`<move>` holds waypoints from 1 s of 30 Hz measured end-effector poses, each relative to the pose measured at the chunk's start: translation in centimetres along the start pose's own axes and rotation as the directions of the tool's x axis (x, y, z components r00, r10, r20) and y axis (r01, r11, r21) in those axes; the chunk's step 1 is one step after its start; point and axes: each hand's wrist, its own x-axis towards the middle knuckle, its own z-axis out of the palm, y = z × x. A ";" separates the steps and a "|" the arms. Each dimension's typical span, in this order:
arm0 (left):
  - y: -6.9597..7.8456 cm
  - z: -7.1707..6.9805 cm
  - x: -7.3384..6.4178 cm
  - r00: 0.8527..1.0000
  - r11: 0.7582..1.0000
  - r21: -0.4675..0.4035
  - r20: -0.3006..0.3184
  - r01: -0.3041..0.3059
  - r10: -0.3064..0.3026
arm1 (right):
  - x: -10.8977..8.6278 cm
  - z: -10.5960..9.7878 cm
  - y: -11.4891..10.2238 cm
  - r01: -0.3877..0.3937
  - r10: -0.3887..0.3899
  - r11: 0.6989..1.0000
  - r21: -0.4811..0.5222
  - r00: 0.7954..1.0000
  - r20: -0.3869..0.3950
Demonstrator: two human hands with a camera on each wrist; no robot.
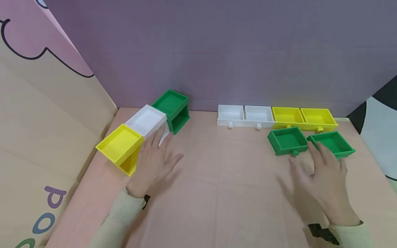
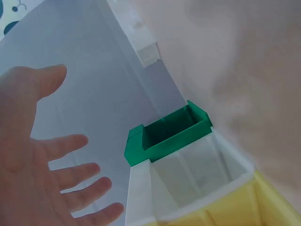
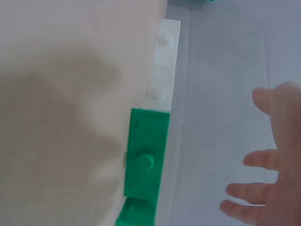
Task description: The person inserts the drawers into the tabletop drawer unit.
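Observation:
On the left of the head view, a yellow frame (image 1: 119, 143), a white frame (image 1: 146, 120) and a green frame (image 1: 170, 103) stand in a slanting row, with hollow fronts. My left hand (image 1: 152, 165) is beside the row with its fingers spread, overlapping the white and yellow frames in this view. Over at the right are two green drawers, one with a round knob (image 1: 295, 153) showing. My right hand (image 1: 325, 182) hovers by the right green drawer (image 1: 332, 143), fingertips right at its near edge. Both wrist views show loosely extended fingers with nothing in them.
Along the back wall (image 1: 217, 55) stand two white drawers (image 1: 231, 113) and two yellow drawers (image 1: 287, 115) in a line, knobs facing me. The left green drawer (image 1: 286, 139) sits just before the yellow ones. A pale printed panel (image 1: 40, 131) borders the pink tabletop (image 1: 223, 193) on the left.

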 end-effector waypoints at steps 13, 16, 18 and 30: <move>0.4 -1.1 2.4 0.988 0.987 -0.160 -0.154 -0.014 -0.011 | -0.2 0.3 2.3 -0.179 0.223 0.960 0.217 0.954 -0.199; -0.2 -1.3 3.1 0.986 0.975 -0.221 -0.152 0.037 -0.072 | -0.3 0.6 3.1 -0.174 0.242 0.955 0.242 0.926 -0.289; -0.8 -1.6 3.7 0.982 0.967 -0.243 -0.154 0.070 -0.110 | -0.3 0.8 3.7 -0.183 0.264 0.949 0.258 0.908 -0.326; -2.7 -1.6 7.0 0.968 0.955 -0.250 -0.146 0.162 -0.202 | 0.0 0.8 7.3 -0.495 0.551 0.828 0.266 0.807 -0.212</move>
